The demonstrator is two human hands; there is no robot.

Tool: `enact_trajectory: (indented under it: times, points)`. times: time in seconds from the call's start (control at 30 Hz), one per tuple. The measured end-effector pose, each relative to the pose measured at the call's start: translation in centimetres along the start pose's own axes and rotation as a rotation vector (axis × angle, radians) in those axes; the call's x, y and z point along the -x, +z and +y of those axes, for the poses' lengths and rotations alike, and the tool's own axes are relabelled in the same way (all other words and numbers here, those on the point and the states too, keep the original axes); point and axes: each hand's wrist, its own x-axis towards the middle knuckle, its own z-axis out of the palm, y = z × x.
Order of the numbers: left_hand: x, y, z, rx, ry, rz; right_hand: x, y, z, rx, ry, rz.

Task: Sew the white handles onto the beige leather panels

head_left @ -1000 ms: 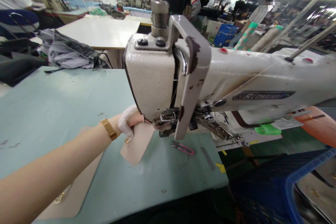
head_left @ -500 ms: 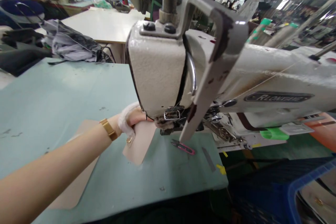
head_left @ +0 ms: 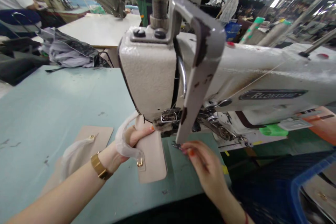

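A beige leather piece (head_left: pixel 151 157) with a gold clasp is pinched in the grip of the left hand (head_left: pixel 131 140), just below the sewing machine (head_left: pixel 149 73) head. Right of the piece, the right hand (head_left: pixel 204 164) has its fingertips pressed together on pink thread snips (head_left: pixel 181 146) on the surface (head_left: pixel 65 101).

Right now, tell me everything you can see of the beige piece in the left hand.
The beige piece is a flat, smooth, leather-like panel with rounded lower corners and a small gold metal fitting near its left edge. The left hand grips its upper left side, holding the top under the sewing machine head; the lower end lies toward the table.
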Motion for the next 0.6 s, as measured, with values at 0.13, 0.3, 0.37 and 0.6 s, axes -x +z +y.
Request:
enact_trajectory:
  times: [0.13,0.3,0.37,0.6]
  points:
    - [-1.0,-1.0,-0.2,-0.076,-0.105,-0.207,-1.8,4.7,0.2,-0.213,0.186,-0.181]
    - [-1.8,-1.3,0.0,-0.150,-0.090,-0.214,-3.6,7.4,-0.4,-0.199,0.254,-0.167]
    - [-1.8,-1.2,0.2,-0.178,-0.088,-0.218,-3.6,7.5,-0.7,-0.184,0.257,-0.162]
    - [-1.7,-1.2,0.2,-0.156,-0.095,-0.217,-3.3,7.6,-0.4,-0.178,0.231,-0.164]
